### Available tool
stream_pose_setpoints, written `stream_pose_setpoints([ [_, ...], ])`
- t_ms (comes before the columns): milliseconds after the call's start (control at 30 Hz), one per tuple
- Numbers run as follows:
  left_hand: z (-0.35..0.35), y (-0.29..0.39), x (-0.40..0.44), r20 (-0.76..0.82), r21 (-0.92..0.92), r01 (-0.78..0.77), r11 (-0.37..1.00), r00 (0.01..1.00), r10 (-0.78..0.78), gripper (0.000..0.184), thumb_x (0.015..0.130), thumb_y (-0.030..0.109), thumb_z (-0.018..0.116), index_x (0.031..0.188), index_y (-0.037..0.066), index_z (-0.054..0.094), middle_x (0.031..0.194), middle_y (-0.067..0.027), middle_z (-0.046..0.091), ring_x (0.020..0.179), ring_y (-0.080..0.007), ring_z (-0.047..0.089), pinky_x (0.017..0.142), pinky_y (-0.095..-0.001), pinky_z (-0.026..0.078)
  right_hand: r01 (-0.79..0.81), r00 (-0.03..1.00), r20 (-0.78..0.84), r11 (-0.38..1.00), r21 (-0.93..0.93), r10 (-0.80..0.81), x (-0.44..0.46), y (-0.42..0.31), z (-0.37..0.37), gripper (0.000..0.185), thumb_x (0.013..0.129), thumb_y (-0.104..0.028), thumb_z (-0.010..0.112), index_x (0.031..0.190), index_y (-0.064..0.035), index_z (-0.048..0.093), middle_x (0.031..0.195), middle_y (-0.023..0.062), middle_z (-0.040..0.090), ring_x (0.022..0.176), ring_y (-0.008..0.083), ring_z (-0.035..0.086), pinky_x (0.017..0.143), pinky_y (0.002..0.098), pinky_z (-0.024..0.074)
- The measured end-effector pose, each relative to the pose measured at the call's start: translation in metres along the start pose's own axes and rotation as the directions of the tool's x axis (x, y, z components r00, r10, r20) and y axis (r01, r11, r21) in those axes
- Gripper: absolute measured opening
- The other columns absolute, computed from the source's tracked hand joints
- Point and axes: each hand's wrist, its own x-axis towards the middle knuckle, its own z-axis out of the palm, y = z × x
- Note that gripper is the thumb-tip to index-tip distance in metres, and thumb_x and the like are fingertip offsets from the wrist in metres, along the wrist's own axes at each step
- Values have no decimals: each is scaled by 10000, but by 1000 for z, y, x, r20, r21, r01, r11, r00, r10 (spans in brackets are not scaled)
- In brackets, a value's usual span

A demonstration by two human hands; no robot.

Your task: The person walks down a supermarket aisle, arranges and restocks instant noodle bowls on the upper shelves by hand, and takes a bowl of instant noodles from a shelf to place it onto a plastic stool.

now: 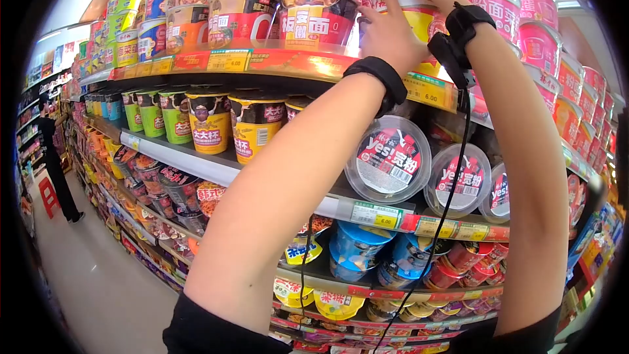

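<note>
The scene is being lit brightly by white light from overhead. Glare is being seen between the tubs (pixel 318 21), beside the left hand (pixel 392 40). Shadow is being cast under the top shelf (pixel 191 62). A faint shine is being reflected by the floor (pixel 114 285). Straight lines are being curved by the wide lens, distant goods (pixel 54 60) are being softened, and the corners are being blacked out.

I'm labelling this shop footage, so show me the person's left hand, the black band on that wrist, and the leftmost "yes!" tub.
Left hand (pixel 395 40): head view, back of the hand.
Black band (pixel 388 77): head view, outer strap.
Leftmost "yes!" tub (pixel 390 160): head view, printed label.
</note>
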Motion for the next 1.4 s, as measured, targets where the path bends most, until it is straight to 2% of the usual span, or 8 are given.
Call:
stream_pose_setpoints([
  [233,-7,3,-3,28,-43,18,999,999,-16,1182,647,394,802,1452,102,-13,1169,-411,413,957,-538,567,851,-471,497,-23,999,33,999,40,22,-4,-6,-7,1228,615,-447,788,1401,124,37,1234,378,456,1149,448,498,942,434,452],
  [467,-4,4,-6,-11,-70,28,997,1000,-29,1073,651,340,793,1428,133,83,1208,-356,420,1008,-498,559,870,-471,485,107,994,-41,985,136,-102,-4,-5,-10,1064,611,-396,795,1302,132,181,934,294,631,887,409,639,780,429,528],
  [600,-5,3,-7,-51,-26,-10,1000,999,9,1061,598,363,828,1378,103,156,1129,-313,454,971,-453,579,793,-447,517,113,994,-16,988,108,-112,-6,-5,-18,1070,615,-377,808,1298,136,164,931,306,628,891,413,638,775,426,528],
  [933,-10,8,-7,18,-43,7,999,1000,-6,1135,586,485,820,1374,36,138,1196,-347,426,1019,-451,564,866,-450,491,165,985,-82,967,195,-152,15,7,-30,1034,603,-356,839,1229,111,161,919,318,617,907,434,627,789,440,520],
  [1133,-10,7,-1,32,33,-1,999,999,-1,1158,571,560,819,1366,25,168,1226,-317,428,1053,-437,554,890,-437,486,145,985,-130,962,233,-117,22,-5,-62,1226,618,-375,834,1331,179,3,1115,343,556,1058,413,579,912,389,473],
  [1233,-7,0,11,-157,35,-111,993,981,115,1106,550,523,839,1329,49,212,1165,-346,433,1010,-465,559,866,-445,492,148,988,-2,935,323,-156,22,-11,-81,1220,616,-357,837,1327,183,6,1161,349,527,1093,391,563,925,371,465],
  [1300,-15,-2,24,-197,62,-118,991,972,128,1187,563,605,805,1338,-43,183,1213,-290,455,1139,-425,487,918,-437,470,174,984,-14,922,346,-180,26,-10,-81,1205,615,-335,839,1325,173,9,1151,340,533,1085,390,567,922,374,466],
  [1400,-31,0,30,-190,115,-182,977,961,201,1147,594,588,800,1334,-39,189,1197,-250,485,1077,-377,554,848,-405,522,145,974,89,876,459,-208,2,-20,-108,1162,633,-344,823,1314,163,31,1144,334,541,1085,396,566,922,390,468],
])
